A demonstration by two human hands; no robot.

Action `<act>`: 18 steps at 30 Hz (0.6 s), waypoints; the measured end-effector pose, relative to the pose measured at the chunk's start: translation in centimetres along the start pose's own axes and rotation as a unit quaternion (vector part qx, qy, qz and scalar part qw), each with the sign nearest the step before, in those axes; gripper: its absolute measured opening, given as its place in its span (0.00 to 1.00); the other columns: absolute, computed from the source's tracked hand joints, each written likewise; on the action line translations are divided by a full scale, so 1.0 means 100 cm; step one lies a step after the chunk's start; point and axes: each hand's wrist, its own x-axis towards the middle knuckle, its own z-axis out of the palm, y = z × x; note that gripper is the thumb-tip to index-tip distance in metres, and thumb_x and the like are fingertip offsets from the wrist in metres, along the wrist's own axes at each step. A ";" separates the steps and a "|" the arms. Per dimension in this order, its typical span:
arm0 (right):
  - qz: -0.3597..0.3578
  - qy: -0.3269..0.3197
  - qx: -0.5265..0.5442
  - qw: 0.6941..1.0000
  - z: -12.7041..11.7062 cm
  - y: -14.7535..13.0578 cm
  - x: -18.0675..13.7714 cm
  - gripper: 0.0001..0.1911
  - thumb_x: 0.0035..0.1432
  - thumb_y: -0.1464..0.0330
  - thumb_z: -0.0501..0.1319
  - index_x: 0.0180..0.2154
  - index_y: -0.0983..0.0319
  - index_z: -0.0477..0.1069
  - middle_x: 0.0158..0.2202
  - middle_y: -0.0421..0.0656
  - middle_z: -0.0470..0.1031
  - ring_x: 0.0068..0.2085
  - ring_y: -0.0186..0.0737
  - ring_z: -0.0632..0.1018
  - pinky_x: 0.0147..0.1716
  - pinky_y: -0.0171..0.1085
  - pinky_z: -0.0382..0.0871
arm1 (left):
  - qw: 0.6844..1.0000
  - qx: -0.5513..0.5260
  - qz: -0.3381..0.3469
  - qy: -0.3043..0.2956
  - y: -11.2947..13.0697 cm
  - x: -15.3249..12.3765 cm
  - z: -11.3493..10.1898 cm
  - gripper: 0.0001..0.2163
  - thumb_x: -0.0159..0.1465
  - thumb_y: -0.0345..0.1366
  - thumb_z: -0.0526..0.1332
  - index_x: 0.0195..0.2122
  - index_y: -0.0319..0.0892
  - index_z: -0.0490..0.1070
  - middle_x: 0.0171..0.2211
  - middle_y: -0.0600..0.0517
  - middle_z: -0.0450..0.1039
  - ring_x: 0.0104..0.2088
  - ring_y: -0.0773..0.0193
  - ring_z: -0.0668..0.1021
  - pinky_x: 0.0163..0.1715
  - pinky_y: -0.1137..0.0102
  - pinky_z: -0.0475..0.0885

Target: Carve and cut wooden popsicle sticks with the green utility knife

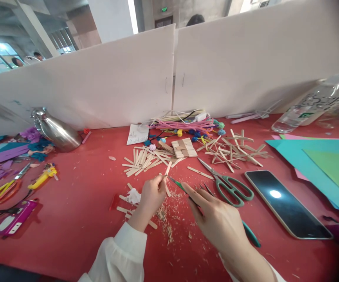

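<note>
My left hand [152, 198] is closed around a flat wooden craft stick [168, 168], whose end points up and away from me. In my right hand [215, 213] is a slim green cutting tool [182, 187]; its narrow tip touches or nearly touches the stick by my left fingertips. Fingers hide most of this tool, so its exact kind is unclear. Wood shavings [168, 227] are scattered on the red table [78, 203] below the hands. A teal handle [251, 234] shows beyond my right hand, partly covered by it. Green-handled scissors [231, 188] lie just past my right knuckles.
Craft sticks [143, 160] and a bundled stack [184, 148] lie ahead. A phone [287, 203] and coloured paper [319, 168] are right, near a bottle [310, 103]. Left are a steel jug [56, 129], yellow glue gun [44, 177] and scissors [6, 188]. White partitions [113, 82] rise behind.
</note>
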 end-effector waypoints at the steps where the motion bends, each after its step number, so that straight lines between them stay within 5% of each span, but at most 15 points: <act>1: 0.000 -0.004 -0.011 1.000 -0.002 0.002 0.000 0.19 0.58 0.72 0.48 0.47 0.58 0.71 0.23 0.38 0.73 0.19 0.32 0.72 0.12 0.32 0.52 | 1.000 -0.002 -0.002 0.007 -0.001 0.001 -0.002 0.12 0.61 0.37 0.48 0.23 0.41 0.63 0.15 0.58 0.54 0.16 0.70 0.59 0.18 0.75 0.50; 5: 0.061 -0.001 -0.013 0.998 -0.009 0.012 0.003 0.18 0.56 0.71 0.50 0.44 0.54 0.73 0.31 0.40 0.77 0.21 0.33 0.74 0.11 0.31 0.52 | 0.999 -0.030 -0.019 0.030 -0.006 0.004 -0.009 0.12 0.60 0.36 0.48 0.23 0.40 0.65 0.15 0.57 0.56 0.16 0.70 0.60 0.17 0.75 0.52; 11: 0.169 -0.072 0.281 0.942 -0.003 0.012 0.004 0.19 0.58 0.62 0.51 0.48 0.57 0.69 0.30 0.40 0.78 0.14 0.30 0.67 0.14 0.32 0.64 | 0.987 -0.156 -0.021 -0.006 0.001 -0.001 -0.002 0.13 0.62 0.40 0.49 0.29 0.38 0.68 0.22 0.52 0.70 0.19 0.70 0.68 0.21 0.76 0.64; 18: 0.164 -0.113 0.335 0.921 -0.007 0.009 0.003 0.20 0.58 0.62 0.51 0.50 0.61 0.67 0.35 0.45 0.78 0.23 0.37 0.76 0.16 0.33 0.68 | 0.982 -0.185 -0.015 0.016 0.006 -0.006 -0.001 0.16 0.62 0.45 0.50 0.25 0.39 0.66 0.17 0.56 0.62 0.17 0.71 0.65 0.19 0.77 0.60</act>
